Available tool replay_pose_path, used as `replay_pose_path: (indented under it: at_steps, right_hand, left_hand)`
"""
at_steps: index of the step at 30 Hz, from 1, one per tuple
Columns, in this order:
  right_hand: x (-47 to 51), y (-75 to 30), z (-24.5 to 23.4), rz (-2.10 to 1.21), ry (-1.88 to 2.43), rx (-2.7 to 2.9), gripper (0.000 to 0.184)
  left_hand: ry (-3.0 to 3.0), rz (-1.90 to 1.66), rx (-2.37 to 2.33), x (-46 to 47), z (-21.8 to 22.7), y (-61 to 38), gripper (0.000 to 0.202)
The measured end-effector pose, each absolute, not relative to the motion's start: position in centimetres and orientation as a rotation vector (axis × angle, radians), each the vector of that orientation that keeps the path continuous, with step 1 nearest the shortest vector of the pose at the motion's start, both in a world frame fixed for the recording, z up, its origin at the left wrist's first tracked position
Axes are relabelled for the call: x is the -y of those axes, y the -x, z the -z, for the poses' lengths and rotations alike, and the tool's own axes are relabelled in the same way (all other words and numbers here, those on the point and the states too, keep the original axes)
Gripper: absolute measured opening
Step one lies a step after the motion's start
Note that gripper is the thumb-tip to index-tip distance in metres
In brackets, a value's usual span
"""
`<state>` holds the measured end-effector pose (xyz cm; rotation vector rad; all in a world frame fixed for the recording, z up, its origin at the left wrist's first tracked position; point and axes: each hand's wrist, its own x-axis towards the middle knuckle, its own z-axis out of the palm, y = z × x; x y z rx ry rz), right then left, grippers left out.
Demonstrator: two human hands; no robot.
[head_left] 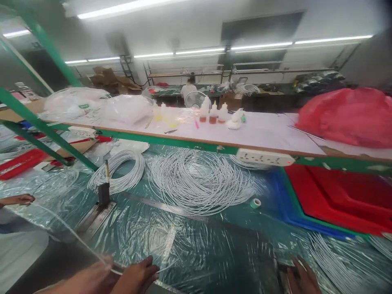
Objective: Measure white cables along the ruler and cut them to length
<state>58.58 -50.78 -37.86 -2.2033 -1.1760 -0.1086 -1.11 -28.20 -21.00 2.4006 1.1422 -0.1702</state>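
A worker's left hand (134, 277) is closing its curled fingers on a white cable (72, 232), which is running over the near left of a plastic-covered green table (214, 241). The right hand (301, 277) is resting half open beside a dark fixture (279, 267) at the lower right; whether it is gripping anything cannot be told. A co-worker's hand (21, 199) at far left is pinching the cable's other stretch, while a blurred hand (99, 267) is reaching in from the lower left, touching the cable. Beyond, a large cable coil (199, 200) is lying between a smaller coil (139, 169) and red trays (306, 192), below a shelf (263, 132) that is carrying squeeze bottles (213, 117).
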Motion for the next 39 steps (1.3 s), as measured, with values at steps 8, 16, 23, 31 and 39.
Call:
replay_pose_path:
  at_steps: [8,16,23,31,39]
  right_hand:
    - [52.8,-57.7,36.4,-0.016,2.266,1.043,0.073]
    - [53.5,-57.5,35.3,-0.132,2.367,0.963,0.063]
    - [53.7,-57.7,34.2,-0.126,2.353,0.964,0.064]
    - [53.4,-58.0,34.1,-0.114,2.385,0.954,0.063]
    - [53.5,-58.2,33.5,-0.128,2.377,0.930,0.064]
  left_hand:
    - [-2.168,-0.382,-0.926,36.8,26.5,-18.7,0.033]
    - [-2.385,0.125,-0.598,42.1,28.4,-32.9,0.042]
    - [-2.348,0.177,-0.698,43.6,29.6,-36.4,0.050]
    - [-2.210,0.056,-0.709,44.6,31.8,-38.4,0.046]
    - [-2.192,0.005,-0.682,44.2,31.9,-39.9,0.041]
